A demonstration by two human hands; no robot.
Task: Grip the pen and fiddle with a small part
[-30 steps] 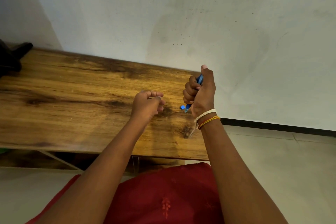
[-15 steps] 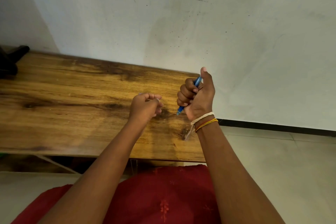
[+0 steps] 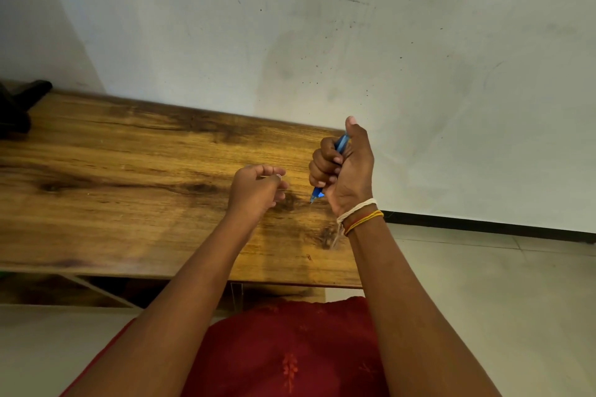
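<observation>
The right hand (image 3: 346,171) is fisted around a blue pen (image 3: 341,143), fingers curled tight over the barrel and the thumb standing straight up along the back of it. The pen runs tilted through the fist: its upper end shows blue just beside the thumb at about 12 o'clock of the hand, and its pointed tip (image 3: 315,195) pokes out below the little finger toward 7 o'clock, above the tabletop (image 3: 129,190) (whether the tip touches the wood cannot be told). Cords of white, red and yellow thread (image 3: 361,214) wrap the right wrist, with a loose end hanging toward the wood.

The left hand (image 3: 254,190) sits at 9 o'clock from the right one, near it but apart, with a strip of tabletop visible between them. Its fingers are curled in, and the thumb and forefinger pinch a small thin pale thing (image 3: 274,176), too small to make out. A ring shows on one finger.

Both hands hover over the right end of the brown wooden tabletop, which butts against a pale scuffed wall (image 3: 354,42). At the far left, around 9 o'clock of the view, a black object (image 3: 19,106) lies on the wood, partly cut off by the edge. At 6 o'clock, red cloth (image 3: 290,348) with small embroidered marks covers the person's lap, and pale floor tiles (image 3: 500,284) lie at 4 o'clock.
</observation>
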